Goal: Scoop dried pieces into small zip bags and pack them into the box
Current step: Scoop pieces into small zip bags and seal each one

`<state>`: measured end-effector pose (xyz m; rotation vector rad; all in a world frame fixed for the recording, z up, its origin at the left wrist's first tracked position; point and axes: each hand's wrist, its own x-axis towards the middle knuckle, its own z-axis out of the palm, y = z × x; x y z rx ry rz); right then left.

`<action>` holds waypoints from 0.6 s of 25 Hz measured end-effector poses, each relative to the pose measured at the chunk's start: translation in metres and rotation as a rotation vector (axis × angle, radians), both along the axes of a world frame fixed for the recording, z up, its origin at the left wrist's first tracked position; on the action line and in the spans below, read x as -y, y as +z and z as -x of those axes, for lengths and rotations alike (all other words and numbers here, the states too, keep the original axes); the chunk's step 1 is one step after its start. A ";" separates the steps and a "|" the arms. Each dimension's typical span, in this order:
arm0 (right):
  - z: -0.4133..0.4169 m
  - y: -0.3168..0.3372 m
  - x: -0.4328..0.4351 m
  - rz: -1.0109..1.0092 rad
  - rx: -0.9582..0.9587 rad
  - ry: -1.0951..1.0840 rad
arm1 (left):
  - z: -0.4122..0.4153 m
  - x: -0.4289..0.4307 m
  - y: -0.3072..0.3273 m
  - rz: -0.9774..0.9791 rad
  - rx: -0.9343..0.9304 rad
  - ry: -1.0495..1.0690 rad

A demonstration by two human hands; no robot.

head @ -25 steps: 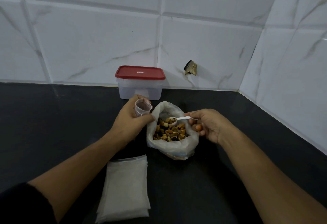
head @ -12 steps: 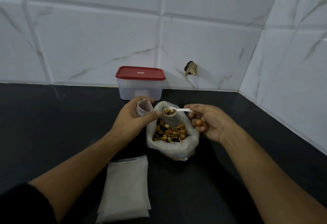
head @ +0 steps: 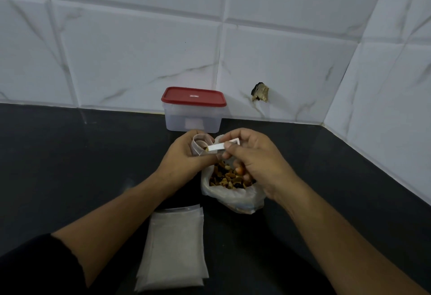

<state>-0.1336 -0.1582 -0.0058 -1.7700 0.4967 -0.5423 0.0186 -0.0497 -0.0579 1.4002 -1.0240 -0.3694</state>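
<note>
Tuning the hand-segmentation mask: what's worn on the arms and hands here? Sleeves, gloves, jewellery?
Both the left hand and right hand are bare: no gloves, no visible rings or watch. A black sleeve covers the upper part of the left arm, at the lower-left corner. The right forearm is uncovered as far as the frame shows.

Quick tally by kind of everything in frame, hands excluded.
Red-lidded box: 1
Large bag of dried pieces: 1
Spoon: 1
Small zip bag, held open: 1
Stack of empty zip bags: 1, bags within uncountable
Total: 5
</note>
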 end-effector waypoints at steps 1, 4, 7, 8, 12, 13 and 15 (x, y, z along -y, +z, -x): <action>-0.001 -0.002 -0.002 0.117 0.003 0.003 | 0.000 0.000 0.000 0.002 0.008 0.000; 0.000 -0.001 0.000 0.484 -0.006 0.016 | -0.001 -0.001 0.000 0.016 0.002 -0.008; 0.003 0.000 0.003 0.740 -0.057 0.048 | -0.001 -0.002 0.001 0.003 0.025 -0.006; 0.003 0.000 0.003 0.780 -0.074 0.066 | -0.001 -0.001 0.001 0.003 0.031 -0.005; 0.003 -0.001 0.007 0.757 -0.001 0.054 | -0.002 0.001 0.000 0.020 -0.010 0.001; 0.004 -0.001 0.008 0.732 -0.019 0.067 | -0.003 0.000 0.000 0.014 0.001 0.011; 0.003 -0.003 0.009 0.702 -0.052 0.073 | -0.003 0.000 0.000 0.001 0.021 0.017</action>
